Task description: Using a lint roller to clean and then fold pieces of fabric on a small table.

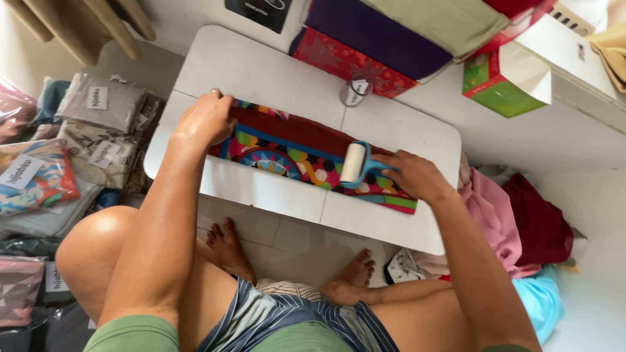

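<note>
A folded, brightly patterned cloth, dark red with blue, green and yellow shapes, lies across a low white table. My left hand presses flat on the cloth's left end. My right hand grips the blue handle of a lint roller, whose white roll rests on the cloth near its right end.
A small tape roll sits at the table's far side. Folded fabrics and a green box lie beyond. Several bagged cloths are stacked on the left; loose pink, red and blue clothes on the right. My bare feet rest under the table.
</note>
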